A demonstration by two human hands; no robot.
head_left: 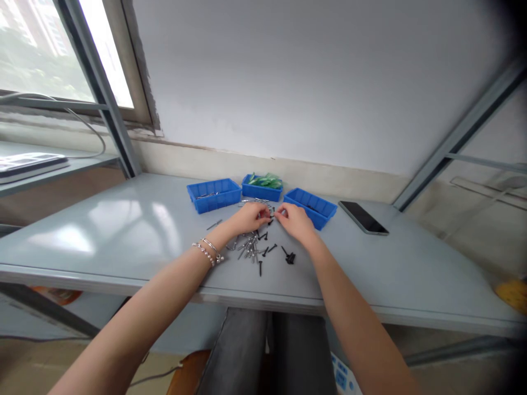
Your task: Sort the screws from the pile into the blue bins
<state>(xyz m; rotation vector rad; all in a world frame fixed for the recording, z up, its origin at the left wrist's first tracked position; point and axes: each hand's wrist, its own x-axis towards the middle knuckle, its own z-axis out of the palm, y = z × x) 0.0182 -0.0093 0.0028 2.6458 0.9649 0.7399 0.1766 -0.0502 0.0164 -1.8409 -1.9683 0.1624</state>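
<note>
A loose pile of silver screws point(248, 247) lies on the grey table, with several black screws point(261, 267) scattered along its right side. My left hand point(252, 216) is over the far part of the pile, fingers curled in a pinch; a black screw point(270, 221) shows at its fingertips. Close by on the right, my right hand point(296, 222) has thumb and fingers drawn together; whatever is between them is too small to make out. A small cluster of black screws point(290, 258) sits nearer me, below the right hand.
Behind the hands stand a left blue bin point(218, 203) with some metal pieces, a middle blue bin point(262, 193) with green plastic, and a right blue bin point(324, 219) holding dark pieces. A phone point(364, 218) lies at right. The table's front edge point(263, 299) is near my legs.
</note>
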